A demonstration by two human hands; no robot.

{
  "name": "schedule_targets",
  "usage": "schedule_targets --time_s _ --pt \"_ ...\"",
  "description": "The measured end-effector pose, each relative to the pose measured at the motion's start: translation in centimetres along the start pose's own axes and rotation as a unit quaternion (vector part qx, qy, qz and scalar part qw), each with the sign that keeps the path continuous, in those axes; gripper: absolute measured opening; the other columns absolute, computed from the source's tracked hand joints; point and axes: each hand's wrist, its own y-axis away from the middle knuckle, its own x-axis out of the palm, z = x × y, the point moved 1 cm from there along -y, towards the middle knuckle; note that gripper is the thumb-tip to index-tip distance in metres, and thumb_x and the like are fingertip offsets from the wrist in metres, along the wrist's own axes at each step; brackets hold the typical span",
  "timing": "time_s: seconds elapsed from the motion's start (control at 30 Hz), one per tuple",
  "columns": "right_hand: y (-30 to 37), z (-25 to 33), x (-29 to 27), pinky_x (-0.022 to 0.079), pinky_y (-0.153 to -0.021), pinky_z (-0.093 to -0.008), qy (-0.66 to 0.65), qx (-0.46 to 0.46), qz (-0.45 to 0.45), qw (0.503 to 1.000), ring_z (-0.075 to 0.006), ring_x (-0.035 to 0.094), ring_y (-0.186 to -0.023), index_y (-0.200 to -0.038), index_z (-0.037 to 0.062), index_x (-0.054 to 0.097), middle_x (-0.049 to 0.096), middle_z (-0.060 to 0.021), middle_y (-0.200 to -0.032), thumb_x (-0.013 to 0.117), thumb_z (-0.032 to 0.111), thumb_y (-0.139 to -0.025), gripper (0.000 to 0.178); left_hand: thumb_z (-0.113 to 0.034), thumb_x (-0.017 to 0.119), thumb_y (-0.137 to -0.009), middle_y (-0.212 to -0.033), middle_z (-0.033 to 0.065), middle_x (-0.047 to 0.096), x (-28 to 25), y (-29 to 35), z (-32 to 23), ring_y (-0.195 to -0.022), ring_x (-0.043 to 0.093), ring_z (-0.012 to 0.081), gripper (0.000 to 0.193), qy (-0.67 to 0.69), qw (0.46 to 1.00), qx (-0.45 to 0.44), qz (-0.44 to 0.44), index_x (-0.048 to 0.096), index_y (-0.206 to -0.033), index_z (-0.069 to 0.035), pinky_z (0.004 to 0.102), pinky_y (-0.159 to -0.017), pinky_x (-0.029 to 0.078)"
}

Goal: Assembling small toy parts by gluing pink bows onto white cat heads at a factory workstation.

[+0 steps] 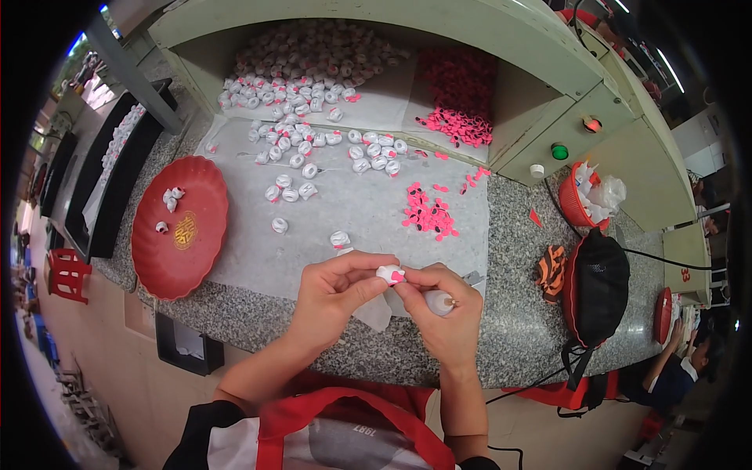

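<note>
In front of me, my left hand (pixel 337 296) pinches a small rounded white piece (pixel 385 272) between thumb and fingers. A pink part (pixel 397 276) sits on its right side, where the fingertips of my right hand (pixel 450 321) touch it. Tucked in the curled fingers of my right hand is a small whitish squeeze bottle (pixel 439 302) with a thin brass-coloured tip. Just beyond my left hand, another white piece (pixel 339 239) lies on the white sheet (pixel 243 235). Farther off are many similar white pieces (pixel 298 160) and a scatter of flat pink parts (pixel 427 213).
A red scalloped tray (pixel 147 251) holds a few white pieces at left. The shelf (pixel 376 117) behind carries heaps of white and pink pieces. At right are a red basket (pixel 570 205), an orange-and-black cloth (pixel 551 270) and a black bag (pixel 599 286). Another person (pixel 677 368) sits far right.
</note>
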Motion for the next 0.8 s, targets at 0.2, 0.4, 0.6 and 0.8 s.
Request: schedule_targets --time_s 0.2,0.4,0.6,0.8 --pt "0.2 0.5 0.7 0.045 -0.062 -0.0206 -0.029 -0.034 -0.026 0.999 -0.0096 0.057 -0.069 -0.093 -0.0005 0.059 0.060 -0.0071 -0.088 0.065 -0.007 -0.069 0.026 0.001 0.056 -0.080 -0.092 0.0103 0.061 0.1 -0.3 0.5 -0.083 0.059 0.0145 0.025 0.104 0.993 -0.049 -0.031 0.055 -0.105 0.003 0.0266 -0.076 0.048" --pt "0.0 -0.5 0.7 0.047 -0.056 -0.0231 -0.136 -0.019 0.006 0.991 -0.0125 0.058 -0.067 -0.086 -0.0020 0.057 0.060 -0.0136 -0.087 0.067 -0.006 -0.068 0.021 0.006 0.059 -0.076 -0.085 0.0114 0.061 -0.7 0.7 -0.9 -0.078 0.060 0.0151 0.025 -0.043 0.998 0.046 0.021 0.053 -0.101 0.004 0.0261 -0.070 0.051" --pt "-0.5 -1.6 1.8 0.046 -0.051 -0.0235 -0.246 0.018 0.074 0.966 -0.0148 0.056 -0.061 -0.085 -0.0019 0.057 0.059 -0.0139 -0.081 0.064 -0.003 -0.072 0.015 0.012 0.060 -0.073 -0.084 0.0141 0.060 -1.9 1.6 -0.8 -0.078 0.062 0.0179 0.026 -0.078 0.994 0.066 0.027 0.053 -0.097 0.005 0.0270 -0.068 0.053" --pt "-0.8 -2.3 4.6 0.046 -0.052 -0.0239 -0.227 0.044 0.066 0.971 -0.0145 0.056 -0.060 -0.084 -0.0017 0.056 0.059 -0.0141 -0.080 0.063 -0.002 -0.073 0.013 0.008 0.060 -0.076 -0.087 0.0139 0.062 -3.7 1.8 -0.9 -0.079 0.062 0.0174 0.022 -0.058 0.998 0.036 -0.009 0.054 -0.097 0.006 0.0252 -0.067 0.051"
